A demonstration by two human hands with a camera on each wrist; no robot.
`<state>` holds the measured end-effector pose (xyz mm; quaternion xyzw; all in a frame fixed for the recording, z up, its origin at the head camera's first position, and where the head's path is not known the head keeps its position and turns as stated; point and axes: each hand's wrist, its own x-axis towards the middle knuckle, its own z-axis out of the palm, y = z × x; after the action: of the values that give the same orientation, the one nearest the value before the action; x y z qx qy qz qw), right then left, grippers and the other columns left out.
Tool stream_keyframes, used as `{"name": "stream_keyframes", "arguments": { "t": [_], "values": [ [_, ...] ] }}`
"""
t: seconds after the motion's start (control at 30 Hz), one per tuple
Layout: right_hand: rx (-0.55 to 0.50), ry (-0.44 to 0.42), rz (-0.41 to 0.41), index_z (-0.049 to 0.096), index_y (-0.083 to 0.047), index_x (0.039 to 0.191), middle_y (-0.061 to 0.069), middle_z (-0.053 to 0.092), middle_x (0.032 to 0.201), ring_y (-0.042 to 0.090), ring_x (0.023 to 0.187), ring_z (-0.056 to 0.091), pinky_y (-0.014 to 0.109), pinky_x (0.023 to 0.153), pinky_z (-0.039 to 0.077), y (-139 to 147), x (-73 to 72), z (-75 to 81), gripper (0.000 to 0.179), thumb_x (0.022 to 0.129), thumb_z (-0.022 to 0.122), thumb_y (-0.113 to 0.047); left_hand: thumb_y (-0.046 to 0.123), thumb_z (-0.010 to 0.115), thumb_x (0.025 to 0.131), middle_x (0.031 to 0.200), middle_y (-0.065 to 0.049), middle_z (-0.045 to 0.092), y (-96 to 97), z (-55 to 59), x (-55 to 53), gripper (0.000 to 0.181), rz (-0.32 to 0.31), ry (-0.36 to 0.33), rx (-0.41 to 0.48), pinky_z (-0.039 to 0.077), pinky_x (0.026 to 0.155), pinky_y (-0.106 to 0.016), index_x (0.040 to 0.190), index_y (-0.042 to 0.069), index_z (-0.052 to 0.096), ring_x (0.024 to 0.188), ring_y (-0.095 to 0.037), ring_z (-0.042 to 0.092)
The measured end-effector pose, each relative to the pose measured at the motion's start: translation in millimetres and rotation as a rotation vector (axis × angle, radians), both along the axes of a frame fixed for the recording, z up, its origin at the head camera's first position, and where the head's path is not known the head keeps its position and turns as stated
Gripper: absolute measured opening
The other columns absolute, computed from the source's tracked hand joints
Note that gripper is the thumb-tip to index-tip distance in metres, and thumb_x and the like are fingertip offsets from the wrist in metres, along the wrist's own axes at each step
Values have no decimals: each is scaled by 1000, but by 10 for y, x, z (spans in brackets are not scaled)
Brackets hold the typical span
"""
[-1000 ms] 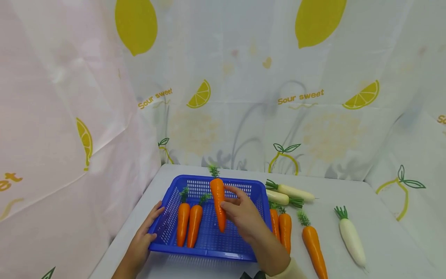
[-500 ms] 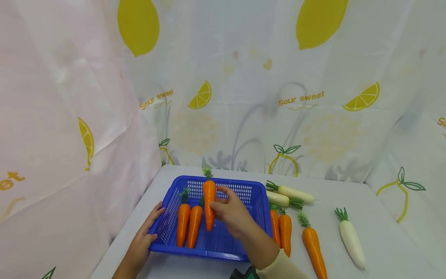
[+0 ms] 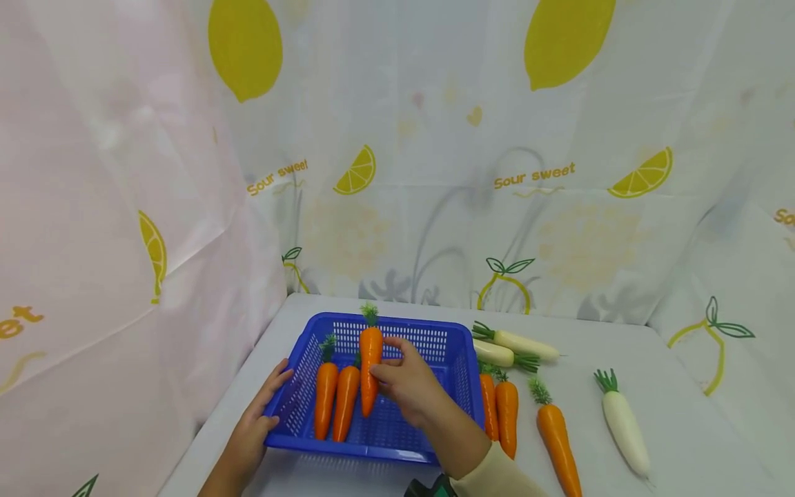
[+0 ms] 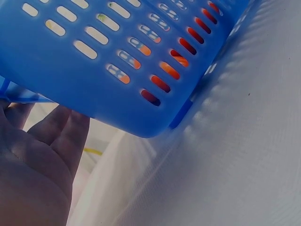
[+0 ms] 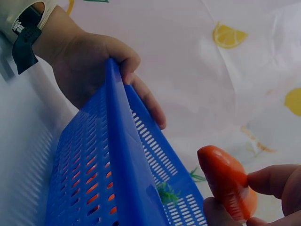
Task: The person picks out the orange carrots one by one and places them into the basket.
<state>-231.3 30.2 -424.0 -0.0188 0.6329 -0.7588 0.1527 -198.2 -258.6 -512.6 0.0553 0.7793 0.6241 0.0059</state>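
My right hand (image 3: 415, 385) pinches an orange carrot (image 3: 370, 345) with a green tuft between thumb and fingers. It holds the carrot upright over the blue plastic basket (image 3: 366, 450). Two more carrots lie side by side in the basket's left half, the outer carrot (image 3: 326, 400) and the inner carrot (image 3: 346, 407). My left hand (image 3: 250, 431) grips the basket's left rim, its thumb at the near corner. In the right wrist view the held carrot (image 5: 223, 181) points its tip up and left. The left wrist view shows the basket's slotted wall (image 4: 108, 99) beside my left palm.
Right of the basket, on the white table (image 3: 472, 480), lie two carrots (image 3: 507, 417) close to its wall and another carrot (image 3: 557, 445) farther out. Two white radishes (image 3: 528, 344) lie behind them, and a third radish (image 3: 626, 431) lies far right. Lemon-print cloth (image 3: 397, 228) hangs behind.
My right hand has moved left with the carrot, then slightly down, bringing it closer to the two carrots in the basket. The left hand has stayed at the rim.
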Motion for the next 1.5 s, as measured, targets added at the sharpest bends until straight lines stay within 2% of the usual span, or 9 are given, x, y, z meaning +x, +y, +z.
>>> {"name": "stream_keyframes", "arguments": {
  "t": [0.1, 0.3, 0.43, 0.57, 0.9, 1.17, 1.33, 1.5],
  "values": [
    [13, -21, -9, 33, -3, 155, 23, 59, 119, 27, 101, 70, 43, 93, 62, -4, -17, -8, 68, 95, 66, -1, -9, 42, 82, 178, 1, 8, -2, 15, -8, 84, 7, 6, 6, 4, 116, -81, 161, 17, 39, 162, -42, -6],
    [142, -60, -11, 32, -6, 156, 18, 59, 113, 24, 97, 62, 54, 101, 54, 2, -27, -44, 75, 91, 68, -3, -11, 40, 81, 178, -2, 7, -10, 17, -7, 84, -13, 19, 39, 3, 116, -82, 162, 14, 38, 161, -43, -7],
    [179, -67, -13, 34, -8, 156, 20, 56, 120, 31, 112, 60, 66, 107, 47, 25, -22, -55, 73, 91, 68, -5, -11, 40, 81, 178, -2, 7, -8, 26, -11, 84, -16, 14, 46, 2, 116, -81, 161, 15, 39, 161, -42, -8],
    [189, -61, -10, 38, -8, 155, 23, 54, 131, 36, 121, 59, 66, 109, 46, 42, -15, -46, 70, 93, 68, -7, -10, 41, 81, 178, 0, 8, -1, 46, -18, 84, -8, 16, 36, 2, 117, -81, 161, 16, 39, 162, -42, -7],
    [178, -36, 14, 37, -5, 155, 25, 50, 137, 34, 121, 60, 64, 111, 45, 71, 24, -57, 70, 93, 70, -11, -10, 42, 81, 178, -2, 8, -10, 55, -15, 83, -5, 6, 9, 4, 116, -82, 161, 14, 40, 161, -44, -6],
    [60, -36, 15, 34, -2, 156, 33, 42, 145, 38, 126, 57, 64, 112, 44, 141, 46, -59, 71, 94, 68, -9, -10, 41, 81, 178, -4, 5, -20, 35, 2, 85, -17, 4, 47, 4, 115, -82, 162, 13, 37, 161, -45, -7],
    [35, -37, 25, 32, -2, 156, 33, 38, 150, 40, 131, 54, 63, 112, 45, 198, 59, -53, 72, 95, 69, -11, -11, 40, 81, 178, -5, 4, -3, 22, 7, 85, -18, -11, 56, 6, 115, -79, 163, 14, 35, 160, -46, -6],
    [39, -18, 5, 35, 0, 153, 30, 45, 144, 41, 131, 53, 59, 110, 49, 274, 74, -55, 66, 96, 67, -11, -11, 39, 81, 178, -4, 4, 4, 14, 10, 86, -26, -4, 63, 5, 116, -79, 162, 14, 36, 161, -46, -6]
  ]
}}
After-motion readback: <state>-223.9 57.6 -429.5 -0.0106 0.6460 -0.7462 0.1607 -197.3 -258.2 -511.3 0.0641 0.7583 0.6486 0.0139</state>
